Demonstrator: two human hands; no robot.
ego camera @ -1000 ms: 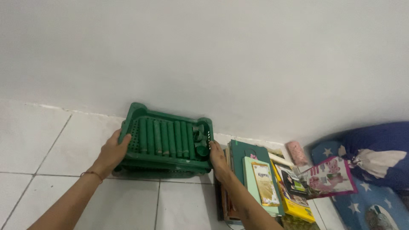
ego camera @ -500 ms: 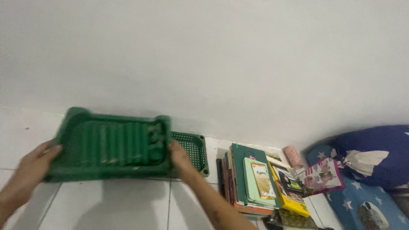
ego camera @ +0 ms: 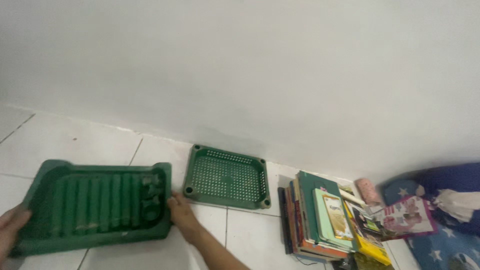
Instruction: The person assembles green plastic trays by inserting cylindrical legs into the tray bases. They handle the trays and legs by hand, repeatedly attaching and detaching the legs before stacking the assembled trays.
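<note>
A green plastic tray point(ego camera: 45, 180) with several green tubes lying side by side in it sits low over the white tiled floor at the left. My left hand point(ego camera: 11, 227) grips its left end and my right hand point(ego camera: 181, 216) grips its right end. A second green tray point(ego camera: 227, 176), perforated and holding nothing, lies flat on the floor to the right, near the wall.
A stack of books point(ego camera: 320, 220) stands on the floor right of the perforated tray. Behind it lie a pink roll point(ego camera: 367, 191) and a pink printed bag point(ego camera: 407, 215). Blue star-patterned bedding point(ego camera: 445, 240) fills the right corner. A white wall point(ego camera: 250, 75) runs behind everything.
Both hands lifted the tray of tubes off the perforated tray and carried it left and down toward the floor, uncovering the perforated tray by the wall.
</note>
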